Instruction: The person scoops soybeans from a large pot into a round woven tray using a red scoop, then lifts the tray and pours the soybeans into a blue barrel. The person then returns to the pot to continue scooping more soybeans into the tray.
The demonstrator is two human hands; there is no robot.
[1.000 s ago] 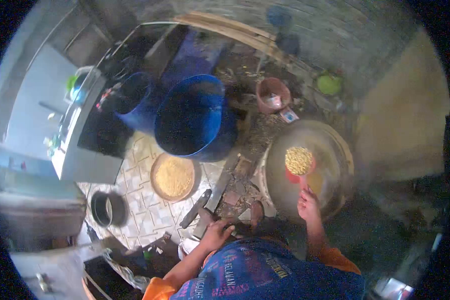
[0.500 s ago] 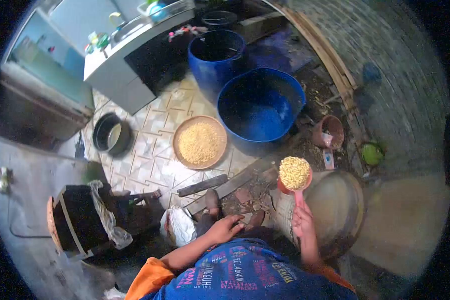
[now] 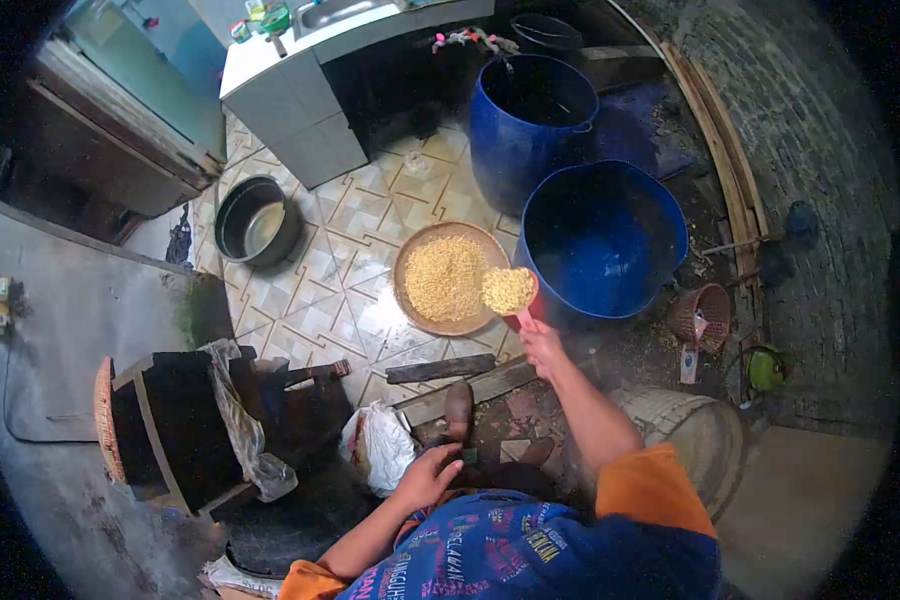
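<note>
My right hand grips the handle of a red plastic dipper, heaped with pale yellow beans. The dipper is over the right edge of a round, shallow woven tray on the tiled floor. A broad pile of similar beans lies in this tray. Near my waist, my left hand holds nothing, its fingers loosely extended and apart.
Two blue barrels stand beyond the tray. A dark pot sits at left. A wood plank and white sack lie near my feet. To the right are a large woven basket and a small basket.
My right hand has carried the filled dipper forward and left, from above the large basket to the tray's edge. My left hand stays by my waist. The view has shifted.
</note>
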